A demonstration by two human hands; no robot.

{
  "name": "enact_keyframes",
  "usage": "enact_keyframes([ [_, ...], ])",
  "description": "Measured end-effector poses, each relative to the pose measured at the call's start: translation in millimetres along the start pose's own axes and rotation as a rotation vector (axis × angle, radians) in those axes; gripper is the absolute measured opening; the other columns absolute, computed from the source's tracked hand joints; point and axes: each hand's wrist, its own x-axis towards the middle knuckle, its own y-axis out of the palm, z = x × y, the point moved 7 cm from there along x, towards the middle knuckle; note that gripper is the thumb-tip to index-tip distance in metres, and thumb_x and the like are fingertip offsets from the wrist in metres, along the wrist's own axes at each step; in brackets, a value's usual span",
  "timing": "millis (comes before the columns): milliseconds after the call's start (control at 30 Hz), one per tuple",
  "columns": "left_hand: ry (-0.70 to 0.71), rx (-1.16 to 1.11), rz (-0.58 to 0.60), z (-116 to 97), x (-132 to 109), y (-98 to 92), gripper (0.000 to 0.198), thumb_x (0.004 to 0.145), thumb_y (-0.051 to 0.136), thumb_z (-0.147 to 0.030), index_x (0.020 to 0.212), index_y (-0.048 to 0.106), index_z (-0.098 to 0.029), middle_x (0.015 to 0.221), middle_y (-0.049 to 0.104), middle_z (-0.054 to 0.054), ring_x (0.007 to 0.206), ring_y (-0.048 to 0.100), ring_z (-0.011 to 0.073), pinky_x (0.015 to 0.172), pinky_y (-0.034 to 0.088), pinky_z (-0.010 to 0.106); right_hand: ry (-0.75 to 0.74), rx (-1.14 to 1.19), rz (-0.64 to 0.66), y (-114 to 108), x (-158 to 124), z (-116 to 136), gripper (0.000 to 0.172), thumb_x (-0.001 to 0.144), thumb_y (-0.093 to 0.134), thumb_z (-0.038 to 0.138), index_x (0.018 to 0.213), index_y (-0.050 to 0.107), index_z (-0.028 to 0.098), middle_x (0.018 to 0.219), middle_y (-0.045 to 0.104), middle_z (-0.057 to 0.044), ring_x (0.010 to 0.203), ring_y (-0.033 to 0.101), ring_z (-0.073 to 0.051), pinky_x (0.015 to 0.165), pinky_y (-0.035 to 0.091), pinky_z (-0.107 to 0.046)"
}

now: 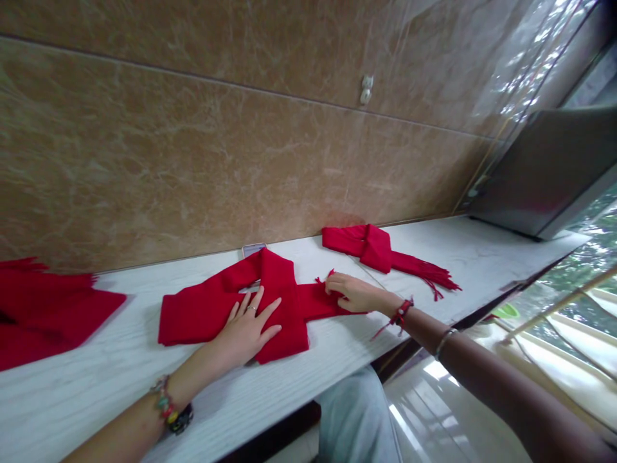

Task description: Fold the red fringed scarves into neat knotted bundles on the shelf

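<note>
A red scarf (193,318) lies folded and looped on the white table in front of me, its tail pointing right. My left hand (253,325) rests on the folded part with its fingers spread. At the tail, my right hand (344,290) has curled fingers closed at the cloth near some fringe; the fingertips are partly hidden, but they seem to pinch the scarf. Farther right, toward the wall, lies a second red scarf (378,247), folded through itself, with its fringe spread out. Another red cloth with fringe (58,318) lies at the left edge of view.
The white table (96,399) runs along a brown marbled wall (193,161). A phone-like object (253,249) lies partly under the scarf. At the table's far right stands a large grey box-shaped object (540,170). My knee (357,415) is below the front edge.
</note>
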Motion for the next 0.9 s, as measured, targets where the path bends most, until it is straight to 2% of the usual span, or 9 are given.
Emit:
enact_keyframes([
  [100,0.002,-0.016,0.005,0.6,-0.3,-0.3,0.053,0.085,0.034,-0.049,0.135,0.026,-0.032,0.146,0.009,0.011,0.13,0.011,0.035,0.1,0.021,0.05,0.011,-0.062,0.104,11.6,-3.2,-13.2,0.027,0.063,0.043,0.004,0.083,0.055,0.016,0.088,0.057,-0.007,0.085,0.051,-0.018,0.078,0.041,-0.031],
  [233,0.005,-0.021,0.008,0.4,-0.2,-1.5,0.053,0.085,0.036,-0.048,0.135,0.026,-0.032,0.146,0.009,0.01,0.13,0.01,0.0347,0.1,0.021,0.051,0.136,-0.139,0.211,5.3,-46.0,-44.6,0.032,0.064,0.04,0.003,0.089,0.056,0.017,0.088,0.058,-0.006,0.077,0.054,-0.015,0.068,0.042,-0.026],
  [300,0.001,-0.018,0.003,0.1,-0.3,-2.7,0.053,0.085,0.037,-0.046,0.134,0.027,-0.031,0.146,0.009,0.01,0.13,0.01,0.0347,0.1,0.021,0.05,0.213,-0.163,0.202,-4.6,-64.2,-56.2,0.03,0.064,0.04,0.002,0.084,0.057,0.017,0.085,0.057,-0.006,0.073,0.054,-0.015,0.065,0.042,-0.026],
  [367,0.003,-0.017,-0.012,-0.7,-0.3,-4.0,0.052,0.085,0.038,-0.046,0.134,0.029,-0.031,0.146,0.009,0.009,0.13,0.012,0.035,0.1,0.022,0.051,0.24,-0.141,0.119,-14.9,-68.3,-57.5,0.028,0.065,0.041,0.002,0.083,0.057,0.016,0.087,0.056,-0.007,0.076,0.054,-0.016,0.068,0.043,-0.028],
  [500,0.011,-0.02,-0.033,-1.7,0.9,-3.4,0.052,0.084,0.038,-0.046,0.133,0.03,-0.03,0.146,0.008,0.009,0.13,0.015,0.0352,0.099,0.023,0.051,0.15,0.013,-0.067,-17.2,-34.7,-35.2,0.031,0.071,0.049,0.011,0.1,0.055,0.017,0.104,0.054,-0.01,0.099,0.05,-0.02,0.085,0.041,-0.035],
  [567,0.011,-0.018,-0.038,-1.1,1.2,-2.4,0.052,0.084,0.038,-0.046,0.133,0.03,-0.03,0.146,0.008,0.009,0.13,0.014,0.0352,0.099,0.023,0.052,0.17,0.071,-0.037,-5.3,-10.5,-28.6,0.047,0.067,0.056,0.016,0.114,0.048,0.016,0.113,0.051,-0.012,0.106,0.046,-0.023,0.089,0.038,-0.038],
  [667,0.007,-0.009,-0.023,1.0,-0.4,-1.0,0.052,0.085,0.037,-0.046,0.134,0.029,-0.03,0.146,0.009,0.01,0.13,0.012,0.0349,0.1,0.022,0.051,0.342,0.135,0.082,11.6,12.6,-35.7,0.062,0.064,0.06,0.018,0.122,0.041,0.012,0.109,0.055,-0.014,0.096,0.053,-0.023,0.083,0.042,-0.036],
  [800,-0.031,-0.003,0.03,-0.6,-0.1,-7.2,0.054,0.084,0.039,-0.046,0.134,0.031,-0.028,0.146,0.011,0.011,0.13,0.011,0.0365,0.098,0.023,0.053,0.404,0.281,0.154,12.0,19.5,-46.5,0.047,0.061,0.061,0.016,0.107,0.053,0.015,0.095,0.062,-0.006,0.082,0.057,-0.019,0.077,0.044,-0.031],
  [900,0.03,0.062,-0.01,-22.3,14.9,-24.9,0.046,0.082,0.043,-0.04,0.123,0.047,-0.019,0.145,0.015,0.013,0.131,0.011,0.0348,0.1,0.018,0.053,0.374,0.58,0.03,1.6,20.5,-51.1,0.041,0.06,0.063,0.017,0.1,0.052,0.016,0.09,0.061,-0.001,0.08,0.057,-0.016,0.073,0.045,-0.028],
])
